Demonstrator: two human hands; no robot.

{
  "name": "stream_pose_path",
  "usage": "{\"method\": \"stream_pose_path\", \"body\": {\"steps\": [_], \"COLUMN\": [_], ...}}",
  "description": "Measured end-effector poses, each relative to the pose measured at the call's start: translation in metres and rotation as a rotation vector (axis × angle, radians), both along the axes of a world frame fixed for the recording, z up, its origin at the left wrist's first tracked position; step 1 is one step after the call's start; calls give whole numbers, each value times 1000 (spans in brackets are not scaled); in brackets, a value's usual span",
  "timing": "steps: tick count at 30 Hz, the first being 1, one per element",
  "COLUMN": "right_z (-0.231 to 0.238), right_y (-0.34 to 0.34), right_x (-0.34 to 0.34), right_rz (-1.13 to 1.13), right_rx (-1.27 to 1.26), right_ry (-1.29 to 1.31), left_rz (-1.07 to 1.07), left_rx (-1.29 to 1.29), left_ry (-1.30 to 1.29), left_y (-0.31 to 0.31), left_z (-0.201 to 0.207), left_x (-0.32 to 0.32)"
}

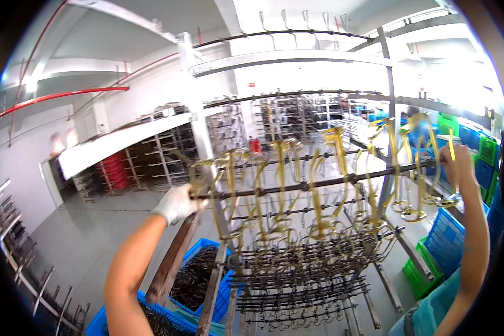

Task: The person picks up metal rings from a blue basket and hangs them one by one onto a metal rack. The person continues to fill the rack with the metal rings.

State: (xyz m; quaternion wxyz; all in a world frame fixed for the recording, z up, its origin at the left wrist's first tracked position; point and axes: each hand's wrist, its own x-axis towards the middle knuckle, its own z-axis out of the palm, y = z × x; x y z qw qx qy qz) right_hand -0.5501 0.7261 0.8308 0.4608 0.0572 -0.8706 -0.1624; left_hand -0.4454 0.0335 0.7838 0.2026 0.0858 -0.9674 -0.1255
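Observation:
A dark rod (330, 182) spans the view at chest height, tilted slightly up to the right. Along it hang several gold-coloured bent metal pieces (337, 147) with ring-shaped ends, blurred by motion. My left hand (177, 204), in a whitish glove, is closed round the rod's left end. At the other end, my raised right hand (458, 162) is closed on the rod, its fingers partly hidden by a hanging gold piece. Below the rod, several more dark rods (297, 299) with wire-like hooks lie in layers across the rack.
A metal rack frame (199, 131) stands in front, with wooden-looking bars (176, 260) projecting towards me. Blue baskets (206, 245) of dark parts sit at lower left. Blue crates (446, 241) and green crates (421, 274) are stacked at right. Loaded shelving (297, 115) lines the back.

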Motion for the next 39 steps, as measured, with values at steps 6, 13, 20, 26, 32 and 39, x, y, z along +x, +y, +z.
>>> {"method": "stream_pose_path", "body": {"steps": [6, 13, 20, 26, 32, 39], "right_z": [4, -37, -80, -84, -435, -608], "right_y": [-51, -39, -40, -15, -137, -138], "right_x": [-59, -112, -156, -68, 52, -90], "right_rz": [167, 104, -7, 175, 928, 343], "right_rx": [6, -138, -157, -354, -1091, -2300], "right_ry": [-44, -369, -452, 343, 388, -367], "left_rz": [31, -40, 279, 410, -62, -306], "left_rx": [111, 350, 295, 51, 246, 459], "left_ry": [179, 354, 778, 898, 447, 64], "left_y": [7, -43, -54, 75, 210, 272], "left_z": [5, -20, -115, -269, -414, -554], "left_x": [50, 64, 223, 267, 281, 213]}}
